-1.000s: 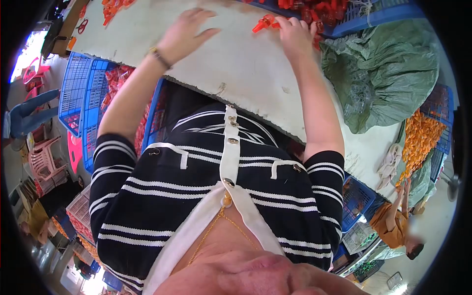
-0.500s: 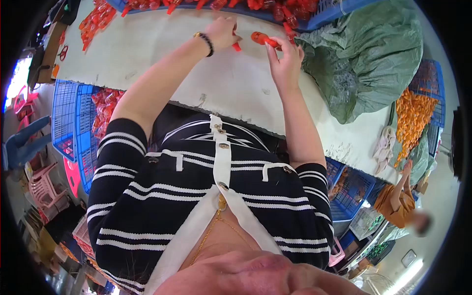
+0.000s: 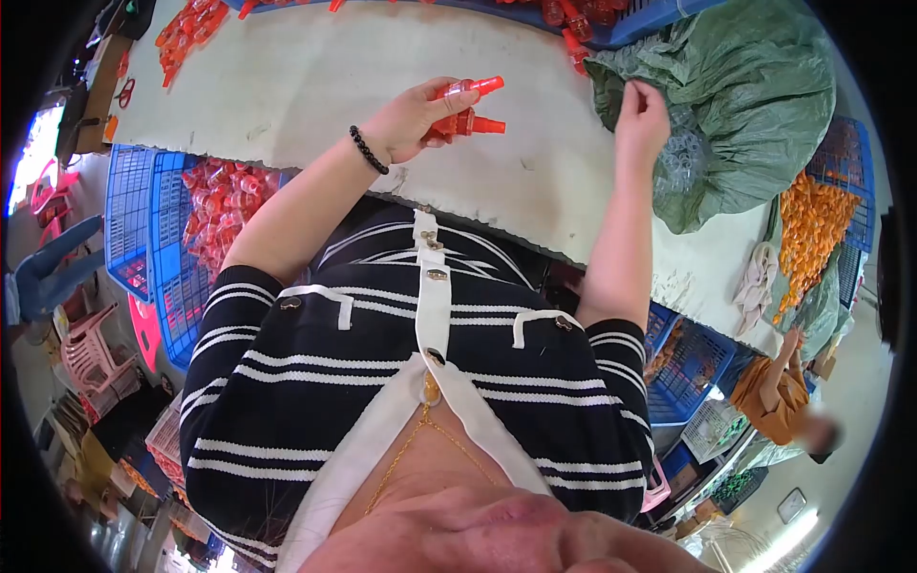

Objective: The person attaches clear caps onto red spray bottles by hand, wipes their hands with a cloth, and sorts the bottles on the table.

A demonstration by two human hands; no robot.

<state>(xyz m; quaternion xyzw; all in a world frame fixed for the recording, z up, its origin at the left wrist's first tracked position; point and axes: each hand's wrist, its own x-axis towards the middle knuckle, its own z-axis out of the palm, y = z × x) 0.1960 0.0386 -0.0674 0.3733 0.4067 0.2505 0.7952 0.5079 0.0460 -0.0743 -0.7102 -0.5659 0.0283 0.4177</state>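
Observation:
My left hand (image 3: 411,119) is above the pale worktable (image 3: 325,86), its fingers wrapped round two small red items with clear parts. The upper red item (image 3: 476,88) and the lower one (image 3: 475,124) both point right. To the right, my right hand (image 3: 642,119) is closed in a pinch at the near left edge of a green plastic bag (image 3: 755,105). Whatever is between those fingertips, if anything, is too small to make out. Crumpled clear plastic (image 3: 683,158) lies in the bag's opening, just right of my right hand.
A blue crate (image 3: 650,21) of red pieces borders the table's far side. More red pieces (image 3: 186,36) lie at the far left, near red-handled scissors (image 3: 125,93). Blue baskets (image 3: 177,248) stand below left. Orange pieces (image 3: 812,229) and a co-worker in orange (image 3: 769,396) are at right.
My left hand has turned and now shows two red items. My right hand has moved right to the green bag, without the red item it held. The view has shifted slightly.

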